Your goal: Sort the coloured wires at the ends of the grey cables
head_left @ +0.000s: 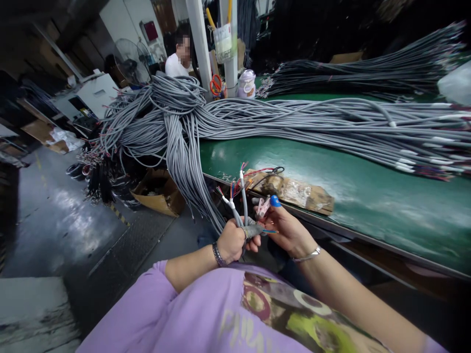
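My left hand (234,240) is closed around several grey cables (237,214), whose stripped ends fan out in coloured wires. One cable end with blue and orange wires (270,231) points toward my right hand (286,228). That hand has a blue cover on its thumb and is closed on a small pink clip-like tool (263,208), held just above the cable end. Beyond the hands, a taped wooden block (294,191) lies on the edge of the green table (331,196), with a black-handled tool (278,169) at its far end.
A big bundle of grey cables (279,117) runs along the table and hangs over its left end. Black cables (353,73) lie behind. A cardboard box (158,196) stands on the floor. A person (178,61) is past the white post (200,44).
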Motion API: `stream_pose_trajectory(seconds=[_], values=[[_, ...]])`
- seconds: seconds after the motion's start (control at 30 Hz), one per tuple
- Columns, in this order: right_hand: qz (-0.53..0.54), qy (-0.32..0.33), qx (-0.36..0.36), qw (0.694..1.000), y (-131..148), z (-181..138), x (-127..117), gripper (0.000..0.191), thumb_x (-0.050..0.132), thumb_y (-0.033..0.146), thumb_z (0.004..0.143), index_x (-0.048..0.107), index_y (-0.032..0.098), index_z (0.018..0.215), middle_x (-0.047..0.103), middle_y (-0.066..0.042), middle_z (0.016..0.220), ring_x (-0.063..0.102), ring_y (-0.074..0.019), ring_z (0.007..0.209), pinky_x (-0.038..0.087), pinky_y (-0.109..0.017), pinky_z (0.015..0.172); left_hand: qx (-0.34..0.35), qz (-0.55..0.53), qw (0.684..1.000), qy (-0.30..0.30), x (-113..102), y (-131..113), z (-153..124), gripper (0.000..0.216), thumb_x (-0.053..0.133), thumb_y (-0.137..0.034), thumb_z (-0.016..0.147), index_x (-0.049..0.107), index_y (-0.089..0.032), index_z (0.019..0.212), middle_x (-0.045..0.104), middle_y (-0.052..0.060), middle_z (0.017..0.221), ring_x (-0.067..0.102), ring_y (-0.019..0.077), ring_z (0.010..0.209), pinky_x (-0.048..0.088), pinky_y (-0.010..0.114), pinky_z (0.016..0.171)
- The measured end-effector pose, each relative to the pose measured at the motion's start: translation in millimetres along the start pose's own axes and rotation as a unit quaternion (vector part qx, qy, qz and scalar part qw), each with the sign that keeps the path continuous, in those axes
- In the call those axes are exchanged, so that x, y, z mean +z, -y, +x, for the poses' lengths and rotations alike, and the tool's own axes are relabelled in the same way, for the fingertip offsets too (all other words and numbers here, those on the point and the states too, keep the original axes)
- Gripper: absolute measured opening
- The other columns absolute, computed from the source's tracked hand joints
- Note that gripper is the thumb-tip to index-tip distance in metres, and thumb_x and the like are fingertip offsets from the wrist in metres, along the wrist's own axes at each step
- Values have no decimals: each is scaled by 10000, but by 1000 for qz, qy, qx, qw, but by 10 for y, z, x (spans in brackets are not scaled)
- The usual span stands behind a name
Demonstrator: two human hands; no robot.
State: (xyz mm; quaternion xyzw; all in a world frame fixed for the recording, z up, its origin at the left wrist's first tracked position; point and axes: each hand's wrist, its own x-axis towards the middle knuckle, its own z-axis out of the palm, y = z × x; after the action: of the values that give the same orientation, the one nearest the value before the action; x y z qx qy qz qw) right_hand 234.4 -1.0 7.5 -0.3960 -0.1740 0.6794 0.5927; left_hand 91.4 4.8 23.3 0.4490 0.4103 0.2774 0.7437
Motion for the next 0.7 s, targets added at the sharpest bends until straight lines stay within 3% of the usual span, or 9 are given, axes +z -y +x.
stream_pose_trajectory(seconds=[0.23, 0.53, 0.7], values=[[-32, -16, -30, 999, -23, 64, -14, 362, 693, 596, 723, 649, 241, 774, 638, -17, 704, 549, -163, 589, 469, -311, 574, -7, 5, 1000, 1, 12, 44, 35, 476, 752, -563, 601, 526, -145, 606, 563, -4, 477, 478, 72, 327, 256, 185, 329], [20, -24, 20, 999, -29, -6, 18, 415, 614, 652, 759, 643, 238, 756, 683, -32, 801, 568, -153, 600, 475, -293, 578, 0, -3, 1000, 8, -48, 63, -47, 455, 760, -535, 613, 532, -140, 606, 570, 2, 475, 487, 78, 334, 275, 185, 337], [4, -18, 23, 1000, 52, -31, 33, 311, 658, 540, 784, 689, 231, 795, 699, -33, 795, 569, -141, 579, 472, -274, 557, 6, -31, 1000, 1, -84, 96, -77, 422, 777, -489, 604, 545, -137, 625, 571, -1, 481, 478, 77, 333, 267, 186, 336]])
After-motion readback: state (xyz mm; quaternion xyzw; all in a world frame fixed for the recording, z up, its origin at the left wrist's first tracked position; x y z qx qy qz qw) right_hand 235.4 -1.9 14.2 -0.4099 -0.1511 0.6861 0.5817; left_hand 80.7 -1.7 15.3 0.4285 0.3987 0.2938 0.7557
